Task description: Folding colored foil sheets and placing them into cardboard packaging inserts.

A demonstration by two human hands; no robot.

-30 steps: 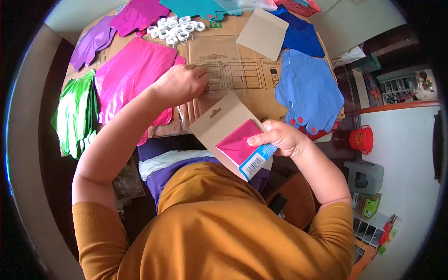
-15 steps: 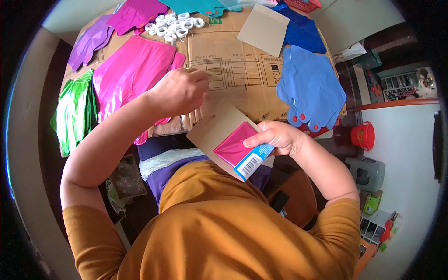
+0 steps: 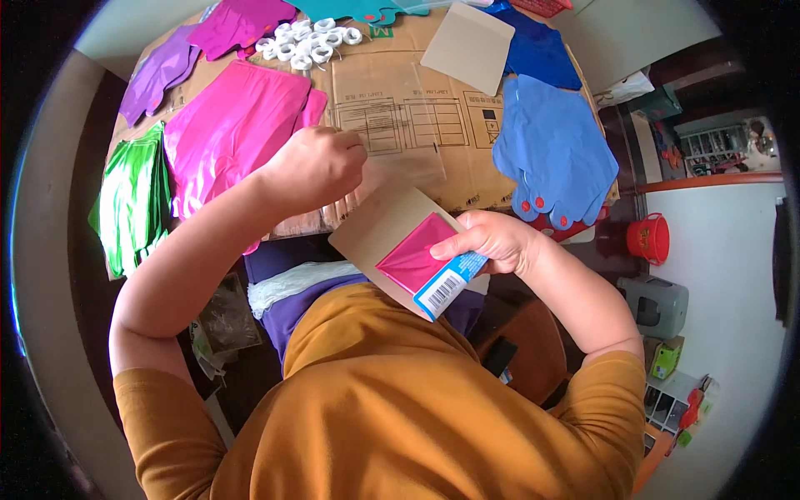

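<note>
A brown card [image 3: 385, 227] with a folded pink sheet [image 3: 414, 259] and a barcode label [image 3: 447, 286] is pinched at its lower edge by the right hand [image 3: 493, 242]. The left hand [image 3: 317, 167], closed at the card's top corner, seems to grip a clear sleeve [image 3: 417, 158]. The pink sheet could slide out if the card is tipped further, being pinned only by one thumb.

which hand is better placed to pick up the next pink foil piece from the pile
Left, probably. The left hand hovers closed right beside the pink foil pile, while the right hand is busy gripping the brown card.
</note>
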